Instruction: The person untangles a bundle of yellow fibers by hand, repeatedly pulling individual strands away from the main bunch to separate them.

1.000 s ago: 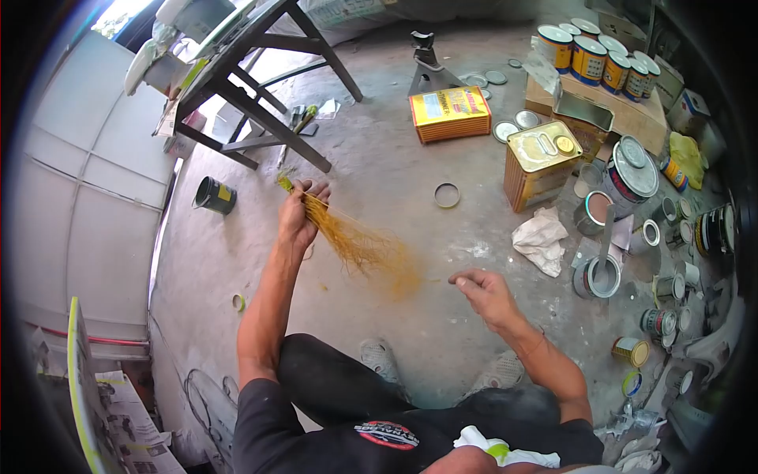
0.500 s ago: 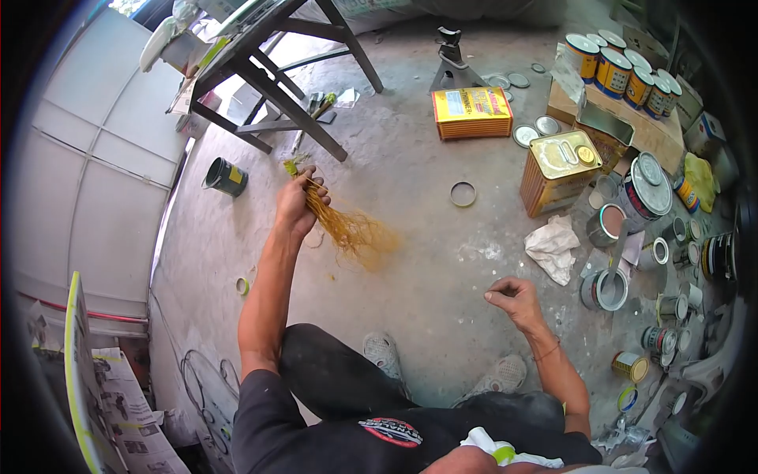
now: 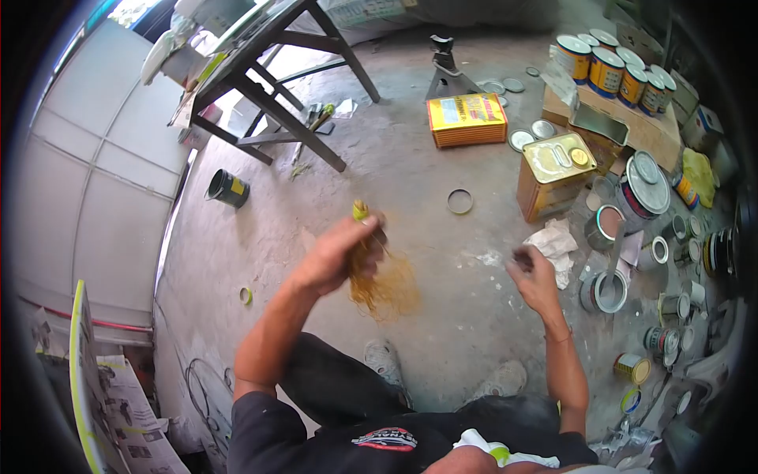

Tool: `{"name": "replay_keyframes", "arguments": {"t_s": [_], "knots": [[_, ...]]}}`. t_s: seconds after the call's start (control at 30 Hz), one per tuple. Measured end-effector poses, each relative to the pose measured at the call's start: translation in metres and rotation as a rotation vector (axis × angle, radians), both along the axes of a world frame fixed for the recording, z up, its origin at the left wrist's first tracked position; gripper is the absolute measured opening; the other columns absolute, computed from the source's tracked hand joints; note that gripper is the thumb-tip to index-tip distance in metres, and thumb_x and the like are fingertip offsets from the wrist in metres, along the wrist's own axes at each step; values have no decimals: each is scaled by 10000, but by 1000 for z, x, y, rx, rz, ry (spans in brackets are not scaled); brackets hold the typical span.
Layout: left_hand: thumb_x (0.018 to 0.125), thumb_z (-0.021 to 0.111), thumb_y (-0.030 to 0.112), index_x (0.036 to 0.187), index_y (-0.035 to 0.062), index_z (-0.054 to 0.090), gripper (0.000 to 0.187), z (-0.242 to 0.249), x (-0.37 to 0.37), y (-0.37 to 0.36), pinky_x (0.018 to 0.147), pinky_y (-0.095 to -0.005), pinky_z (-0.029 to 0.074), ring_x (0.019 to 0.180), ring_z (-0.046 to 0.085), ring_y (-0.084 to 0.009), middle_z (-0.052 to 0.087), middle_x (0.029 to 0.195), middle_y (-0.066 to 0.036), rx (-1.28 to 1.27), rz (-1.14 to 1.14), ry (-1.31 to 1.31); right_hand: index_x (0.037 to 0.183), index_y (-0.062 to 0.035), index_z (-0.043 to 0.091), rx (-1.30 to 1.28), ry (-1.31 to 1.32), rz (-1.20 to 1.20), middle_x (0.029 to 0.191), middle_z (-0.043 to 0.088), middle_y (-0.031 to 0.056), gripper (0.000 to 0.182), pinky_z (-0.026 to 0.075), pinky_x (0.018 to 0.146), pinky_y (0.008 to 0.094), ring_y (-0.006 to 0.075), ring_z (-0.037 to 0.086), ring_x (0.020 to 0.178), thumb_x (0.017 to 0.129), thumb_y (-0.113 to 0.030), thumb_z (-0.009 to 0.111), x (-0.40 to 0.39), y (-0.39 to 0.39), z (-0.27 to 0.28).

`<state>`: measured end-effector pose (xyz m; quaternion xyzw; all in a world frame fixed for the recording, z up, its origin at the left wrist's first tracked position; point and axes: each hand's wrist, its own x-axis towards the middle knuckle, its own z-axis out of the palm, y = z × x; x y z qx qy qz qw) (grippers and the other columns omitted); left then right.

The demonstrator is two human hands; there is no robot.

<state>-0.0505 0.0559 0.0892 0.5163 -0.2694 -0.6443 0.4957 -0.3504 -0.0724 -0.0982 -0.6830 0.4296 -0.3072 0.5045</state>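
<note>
My left hand [image 3: 335, 257] is closed around a bundle of yellow-brown fibre strands [image 3: 384, 284], held above the concrete floor. Yellow-green tape wraps its upper end, which pokes out over my thumb. The loose strands hang down to the right, smeared by motion. My right hand [image 3: 537, 280] hovers off to the right, apart from the bundle, with thumb and fingers bent together. Whether anything thin sits between those fingertips I cannot make out. Just behind that hand lies a crumpled white cloth [image 3: 554, 245].
A thinner can [image 3: 467, 121] lies on its side ahead; a square tin [image 3: 553, 174] stands to the right. Several paint cans [image 3: 606, 71] and open pots [image 3: 605, 291] crowd the right. A dark pot [image 3: 229, 189] and a wooden stand [image 3: 276, 103] are left. A lid ring [image 3: 460, 201] lies ahead.
My left hand has moved right and a little down with the fibre bundle, bringing its taped end more upright. My right hand has shifted slightly right and up.
</note>
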Motion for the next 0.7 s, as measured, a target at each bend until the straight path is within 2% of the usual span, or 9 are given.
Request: {"name": "replay_keyframes", "arguments": {"t_s": [0.03,0.1,0.17,0.23,0.33,0.4,0.47,0.57,0.7], "knots": [[982,500,336,1055,107,516,241,-11,-12,0,664,-290,407,799,475,-126,512,884,-16,12,-90,43,1033,19,640,-32,-82,114,940,674,175,278,513,770,353,282,660,838,843,-176,693,12,2,31],[1030,391,365,1046,89,538,313,-24,-43,-2,754,-324,423,862,495,-155,518,903,-20,-145,-241,-550,1036,13,666,-148,-221,289,930,689,172,243,516,758,336,253,671,834,875,-169,658,37,21,71],[1044,379,320,1101,54,546,319,-33,-54,-4,850,-331,411,929,508,-167,542,950,-23,-121,-247,-629,1028,10,679,-241,-274,345,915,695,166,233,516,746,330,234,674,821,885,-170,647,59,34,85],[1031,438,291,1133,20,558,314,-41,-55,-6,852,-335,435,970,527,-157,563,1057,-30,-116,-417,-1096,1046,13,679,-108,-241,378,901,702,163,248,514,722,321,182,670,791,887,-173,638,68,43,82],[976,578,219,1072,10,598,230,-47,-55,-12,750,-289,467,862,556,-103,602,1013,-2,-45,-254,-949,1034,11,686,236,-174,408,874,702,143,246,506,683,323,158,664,756,880,-175,643,61,43,82],[957,616,205,1052,14,609,213,-57,-55,-17,714,-275,472,818,560,-85,614,967,10,-9,-180,-830,1018,10,691,238,-226,404,841,694,133,238,495,657,317,149,646,714,867,-171,656,63,42,69],[927,655,167,1044,29,626,183,-70,-57,-21,619,-251,440,666,511,-65,587,743,26,-164,-106,-545,1002,9,696,243,-271,391,808,685,124,230,484,631,312,141,627,671,855,-167,669,59,40,61],[925,666,190,1008,16,629,196,-63,-50,-25,692,-250,460,767,545,-65,616,875,29,-114,-242,-620,950,1,709,127,-186,391,744,651,94,194,450,577,297,121,563,600,839,-157,691,56,35,65],[922,672,201,981,19,637,194,-74,-38,-26,696,-249,457,771,546,-67,623,845,23,-77,-214,-600,896,-11,712,33,-244,268,714,624,43,145,423,591,261,93,522,625,821,-135,700,56,32,58]]}}
